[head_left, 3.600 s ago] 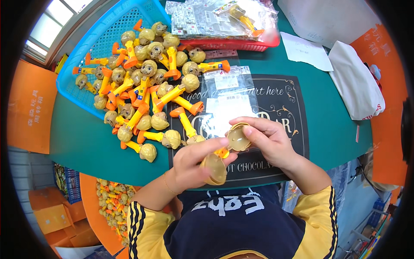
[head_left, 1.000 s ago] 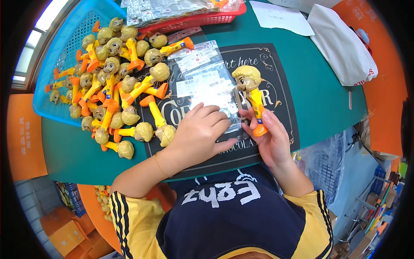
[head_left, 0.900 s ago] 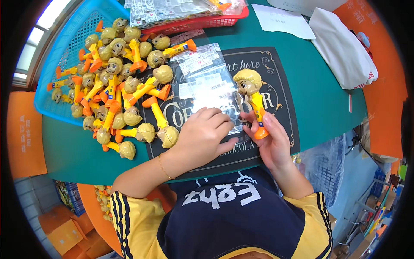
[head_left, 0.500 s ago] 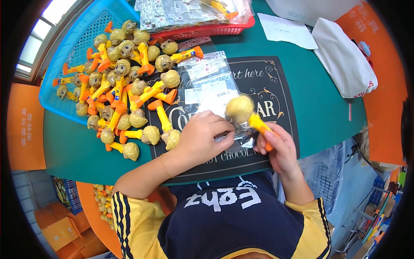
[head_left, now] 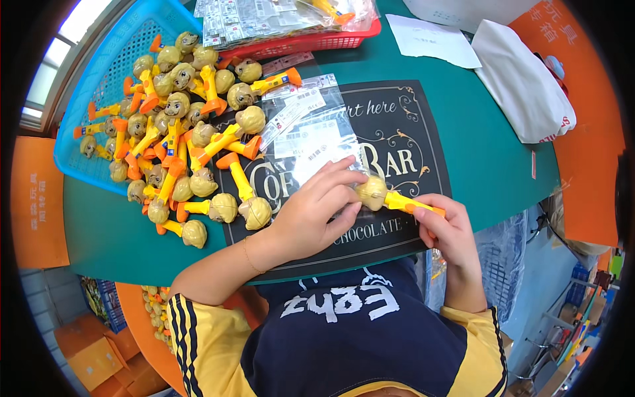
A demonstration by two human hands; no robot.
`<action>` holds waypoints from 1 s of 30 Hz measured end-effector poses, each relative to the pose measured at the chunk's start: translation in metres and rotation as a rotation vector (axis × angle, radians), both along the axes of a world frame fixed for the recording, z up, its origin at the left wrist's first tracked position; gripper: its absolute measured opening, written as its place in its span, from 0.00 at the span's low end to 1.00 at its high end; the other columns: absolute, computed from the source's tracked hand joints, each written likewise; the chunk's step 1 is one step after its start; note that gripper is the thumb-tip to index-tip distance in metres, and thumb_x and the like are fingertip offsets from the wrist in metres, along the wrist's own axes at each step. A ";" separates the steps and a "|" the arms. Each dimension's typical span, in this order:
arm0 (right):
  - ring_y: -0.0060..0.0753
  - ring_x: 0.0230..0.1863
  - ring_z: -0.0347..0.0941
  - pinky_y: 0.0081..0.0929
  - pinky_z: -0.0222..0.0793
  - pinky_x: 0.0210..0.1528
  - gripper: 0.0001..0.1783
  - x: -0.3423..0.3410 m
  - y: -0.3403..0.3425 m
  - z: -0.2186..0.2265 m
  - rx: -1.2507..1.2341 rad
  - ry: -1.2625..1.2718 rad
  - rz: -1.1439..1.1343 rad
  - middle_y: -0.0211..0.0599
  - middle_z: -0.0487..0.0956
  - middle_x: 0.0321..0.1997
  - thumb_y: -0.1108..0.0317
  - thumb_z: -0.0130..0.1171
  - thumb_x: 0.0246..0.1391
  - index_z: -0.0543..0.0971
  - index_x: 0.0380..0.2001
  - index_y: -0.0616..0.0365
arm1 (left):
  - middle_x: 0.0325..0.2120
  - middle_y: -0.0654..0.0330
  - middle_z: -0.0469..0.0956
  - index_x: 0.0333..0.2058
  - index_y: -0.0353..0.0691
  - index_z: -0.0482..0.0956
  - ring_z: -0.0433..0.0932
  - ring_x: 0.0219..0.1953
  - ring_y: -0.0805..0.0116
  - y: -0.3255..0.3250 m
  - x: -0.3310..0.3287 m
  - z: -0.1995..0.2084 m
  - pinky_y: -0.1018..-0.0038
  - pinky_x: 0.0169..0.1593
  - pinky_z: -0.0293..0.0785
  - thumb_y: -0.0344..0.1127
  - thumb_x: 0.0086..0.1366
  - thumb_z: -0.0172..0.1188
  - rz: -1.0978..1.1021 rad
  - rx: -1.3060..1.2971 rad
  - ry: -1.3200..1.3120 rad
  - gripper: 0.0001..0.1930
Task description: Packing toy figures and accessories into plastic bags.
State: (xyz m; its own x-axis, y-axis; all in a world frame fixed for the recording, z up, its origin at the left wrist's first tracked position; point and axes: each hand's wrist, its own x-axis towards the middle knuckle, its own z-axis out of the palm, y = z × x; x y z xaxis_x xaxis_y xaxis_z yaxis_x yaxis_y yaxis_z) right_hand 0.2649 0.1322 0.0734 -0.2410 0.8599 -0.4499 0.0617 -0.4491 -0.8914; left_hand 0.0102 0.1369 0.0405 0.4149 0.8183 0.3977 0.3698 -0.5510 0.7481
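My right hand [head_left: 450,228] pinches the orange foot end of a yellow toy figure dispenser [head_left: 400,200] with a round blond head. It lies nearly level, the head pointing left. That head meets the fingertips of my left hand [head_left: 324,205], whose thumb and fingers curl at the near end of a clear plastic bag [head_left: 347,140]. Some of the bag is hidden under the left hand. White printed slips [head_left: 317,142] show through the plastic. To the left lies a heap of the same blond-headed figures [head_left: 175,142], with yellow bodies and orange feet.
Behind the heap a blue mesh basket [head_left: 99,76] leans over the table. A red basket [head_left: 331,45] with bagged items stands at the back. A black printed mat [head_left: 423,132] covers part of the green table [head_left: 493,165]. White paper [head_left: 433,41] and a white cloth bag [head_left: 522,86] lie back right.
My right hand has turned the figure from upright-slanted to nearly level and moved it down, its head now at my left fingertips. The left fingers have stretched out a little over the bag.
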 end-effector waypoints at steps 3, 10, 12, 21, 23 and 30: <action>0.13 0.11 0.59 0.15 0.48 0.13 0.11 -0.001 0.000 -0.007 -0.228 0.193 0.008 0.26 0.70 0.15 0.70 0.56 0.59 0.78 0.40 0.68 | 0.49 0.52 0.76 0.38 0.37 0.72 0.67 0.64 0.47 0.000 -0.005 -0.003 0.61 0.59 0.68 0.26 0.65 0.58 0.017 -0.172 -0.149 0.05; 0.21 0.21 0.71 0.23 0.56 0.24 0.17 -0.012 -0.012 -0.008 0.896 -0.526 0.236 0.28 0.76 0.22 0.69 0.67 0.50 0.79 0.44 0.60 | 0.49 0.52 0.78 0.38 0.37 0.73 0.68 0.63 0.48 0.003 -0.010 0.000 0.61 0.60 0.68 0.26 0.65 0.58 0.001 -0.156 -0.110 0.04; 0.28 0.19 0.70 0.26 0.54 0.26 0.20 -0.009 -0.009 -0.010 1.210 -0.745 0.353 0.25 0.76 0.22 0.68 0.70 0.45 0.80 0.45 0.54 | 0.48 0.52 0.79 0.37 0.37 0.75 0.69 0.63 0.49 0.003 -0.011 0.001 0.61 0.61 0.67 0.26 0.64 0.59 0.010 -0.126 -0.074 0.04; 0.17 0.11 0.58 0.17 0.46 0.13 0.13 -0.004 -0.004 -0.020 -0.297 0.386 -0.056 0.30 0.70 0.15 0.65 0.53 0.63 0.76 0.45 0.63 | 0.48 0.51 0.80 0.37 0.38 0.76 0.69 0.62 0.50 0.003 -0.013 0.007 0.57 0.64 0.63 0.28 0.65 0.60 -0.072 -0.093 -0.049 0.03; 0.19 0.08 0.55 0.18 0.48 0.14 0.14 -0.008 -0.005 -0.018 -0.348 0.344 -0.083 0.32 0.68 0.13 0.63 0.48 0.65 0.75 0.44 0.63 | 0.49 0.49 0.79 0.39 0.37 0.75 0.69 0.62 0.51 0.002 -0.014 0.002 0.58 0.64 0.62 0.28 0.66 0.58 -0.037 -0.168 -0.188 0.04; 0.20 0.21 0.69 0.17 0.62 0.23 0.14 -0.024 -0.017 -0.014 0.489 -0.066 -0.090 0.37 0.78 0.24 0.69 0.59 0.59 0.77 0.46 0.64 | 0.48 0.48 0.80 0.38 0.35 0.77 0.72 0.60 0.53 -0.001 -0.012 -0.002 0.63 0.63 0.65 0.27 0.65 0.59 0.085 -0.320 -0.407 0.05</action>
State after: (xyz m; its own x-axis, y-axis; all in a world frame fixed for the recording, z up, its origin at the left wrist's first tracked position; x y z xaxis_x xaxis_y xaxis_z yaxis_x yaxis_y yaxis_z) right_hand 0.2411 0.1154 0.0598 -0.1405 0.9901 -0.0003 0.1050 0.0146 -0.9944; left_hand -0.0014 0.1354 0.0381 0.2055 0.9494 0.2374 0.0474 -0.2520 0.9666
